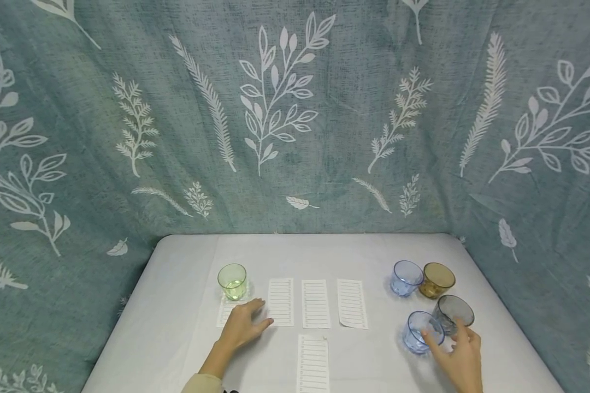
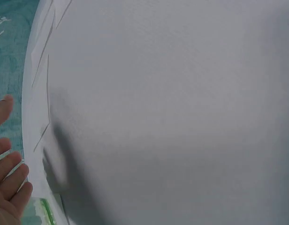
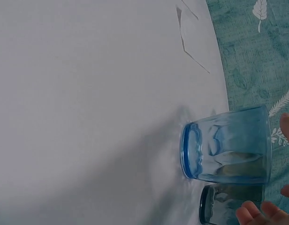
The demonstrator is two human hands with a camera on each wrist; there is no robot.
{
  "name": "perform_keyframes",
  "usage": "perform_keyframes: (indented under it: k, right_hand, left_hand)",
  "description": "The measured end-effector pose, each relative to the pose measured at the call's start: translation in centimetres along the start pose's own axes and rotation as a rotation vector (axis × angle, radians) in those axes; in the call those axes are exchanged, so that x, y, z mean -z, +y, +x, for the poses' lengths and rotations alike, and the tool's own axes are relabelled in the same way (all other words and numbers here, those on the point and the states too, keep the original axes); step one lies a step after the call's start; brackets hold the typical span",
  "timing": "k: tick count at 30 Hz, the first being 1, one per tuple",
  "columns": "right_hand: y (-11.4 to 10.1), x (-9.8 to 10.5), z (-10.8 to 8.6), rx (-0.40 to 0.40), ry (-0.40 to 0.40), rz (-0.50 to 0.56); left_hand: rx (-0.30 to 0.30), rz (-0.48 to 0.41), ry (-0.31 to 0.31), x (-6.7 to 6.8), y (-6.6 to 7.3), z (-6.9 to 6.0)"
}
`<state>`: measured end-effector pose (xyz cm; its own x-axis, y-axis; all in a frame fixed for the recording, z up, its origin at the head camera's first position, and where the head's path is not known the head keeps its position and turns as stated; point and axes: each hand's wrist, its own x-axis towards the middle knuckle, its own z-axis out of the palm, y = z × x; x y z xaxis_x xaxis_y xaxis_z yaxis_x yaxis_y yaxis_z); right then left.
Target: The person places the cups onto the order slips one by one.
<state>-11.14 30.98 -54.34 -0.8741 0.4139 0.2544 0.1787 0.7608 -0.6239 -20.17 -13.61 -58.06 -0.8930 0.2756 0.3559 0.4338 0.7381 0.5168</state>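
My right hand point(image 1: 456, 355) is at the front right, its thumb near the rim of a blue glass point(image 1: 417, 341) and its fingers in front of a grey glass point(image 1: 449, 316). In the right wrist view the blue glass point(image 3: 226, 147) stands upright, with the fingers point(image 3: 271, 213) spread around its rim side; whether they touch it is unclear. My left hand point(image 1: 243, 325) hovers over the table by the leftmost lined paper slip point(image 1: 226, 314), holding nothing. A green glass point(image 1: 232, 284) stands on that slip's upper part, beyond the left hand.
Three more lined slips lie in a row, the middle one point(image 1: 316, 304) among them, with another slip point(image 1: 313, 363) in front. Another blue glass point(image 1: 406, 279) and an amber glass point(image 1: 437, 281) stand at the back right. A leaf-patterned curtain point(image 1: 295, 120) surrounds the white table point(image 1: 373, 355).
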Motion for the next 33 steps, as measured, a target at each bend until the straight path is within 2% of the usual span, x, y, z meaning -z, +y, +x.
perform_keyframes:
  k: [6,11,15,20,25,33]
  right_hand:
    - [-0.2,-0.7,-0.5,0.026,-0.137,0.004]
    - [-0.1,-1.4,-0.7,0.022,-0.177,0.007]
    - [-0.3,-1.7,-0.8,-0.008,-0.19,0.003]
    - [-0.4,-1.6,-0.9,-0.042,-0.207,-0.005]
    - [-0.2,-1.7,-0.9,-0.045,-0.217,-0.003]
    - [-0.3,-1.6,-0.9,-0.045,-0.218,0.005]
  left_hand:
    - [0.071,0.025,-0.137,-0.8,0.0,0.4]
    - [0.1,0.081,-0.196,-1.2,-0.6,0.3]
    - [0.091,0.103,-0.213,-1.4,-1.0,0.1]
    - [0.062,0.09,-0.201,-1.7,-1.1,0.1]
    - [0.044,0.077,-0.204,-2.0,-0.8,0.2]
    - [0.028,0.129,-0.193,-2.4,-0.8,0.2]
